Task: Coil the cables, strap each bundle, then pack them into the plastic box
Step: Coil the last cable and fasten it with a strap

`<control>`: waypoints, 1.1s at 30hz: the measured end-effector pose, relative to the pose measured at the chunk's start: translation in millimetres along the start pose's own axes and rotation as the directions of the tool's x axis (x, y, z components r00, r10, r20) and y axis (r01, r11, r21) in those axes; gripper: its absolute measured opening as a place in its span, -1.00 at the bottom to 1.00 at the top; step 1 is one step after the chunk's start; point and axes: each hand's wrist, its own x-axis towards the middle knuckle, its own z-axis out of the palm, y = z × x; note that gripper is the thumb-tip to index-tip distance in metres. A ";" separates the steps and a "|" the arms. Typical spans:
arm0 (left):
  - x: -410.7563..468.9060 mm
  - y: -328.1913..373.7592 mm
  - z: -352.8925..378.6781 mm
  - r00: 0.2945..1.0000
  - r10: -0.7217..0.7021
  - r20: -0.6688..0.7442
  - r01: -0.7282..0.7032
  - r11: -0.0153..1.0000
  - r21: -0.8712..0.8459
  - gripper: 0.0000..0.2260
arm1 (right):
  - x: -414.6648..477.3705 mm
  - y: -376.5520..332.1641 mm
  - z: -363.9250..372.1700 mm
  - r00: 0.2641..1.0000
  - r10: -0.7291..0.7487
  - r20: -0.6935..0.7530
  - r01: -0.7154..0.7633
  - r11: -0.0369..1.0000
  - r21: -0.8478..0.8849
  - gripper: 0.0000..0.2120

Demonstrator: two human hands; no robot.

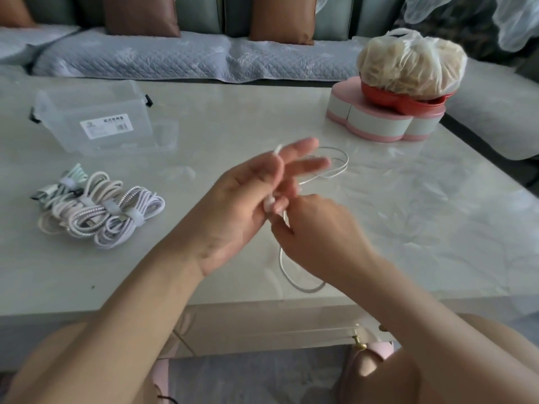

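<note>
Thin white cable (333, 162): held above the middle of the table (437, 228) between both hands. One loop lay on the table just beyond the fingertips. A second loop hung below the hands and rested near the table's front edge. A short end of the cable stuck up past the fingers of the left hand.

Left hand (242, 205): palm turned up, two long fingers stretched out forward with the cable lying against them. The lower fingers were bent in toward the palm. Motion blur over the fingers; could not tell whether this hand actually gripped the cable.

Right hand (318, 231): back of the hand up, fingers curled, pinching the cable just beside the left hand's bent fingers.

Strapped bundles (102, 211): several coiled cables, white, cream and pale lilac, each with a strap round its middle. They lay in a heap on the left part of the table, touching one another, well apart from the hands.

Plastic box (96, 118): clear, with a white label on the side and black latches, standing on the table behind the bundles. Contents not discernible.

Far right of the table: a pink-and-white lobed container (385, 121) carrying a red tray (408, 102) with a tied plastic bag (408, 62) of pale contents on top.

Behind the table: a sofa (145, 56) with a quilted grey cover and brown cushions (140, 13).
</note>
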 end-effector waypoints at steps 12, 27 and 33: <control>15.4 -3.4 -14.8 0.875 0.083 -0.478 -0.147 0.984 -0.098 -0.66 | 0.3 -1.0 -1.7 0.979 0.028 -0.201 0.017 0.975 0.221 -0.81; 13.6 -24.8 -16.9 0.794 0.321 -0.516 -0.117 0.914 0.388 -0.57 | -6.7 -17.9 -13.5 0.864 -0.291 -0.411 0.392 0.901 0.185 -0.83; 15.4 -26.2 -17.9 0.846 0.328 -0.420 0.000 0.788 0.615 -0.62 | -6.6 -11.6 -22.7 0.880 -0.231 -0.414 0.339 0.917 0.208 -0.83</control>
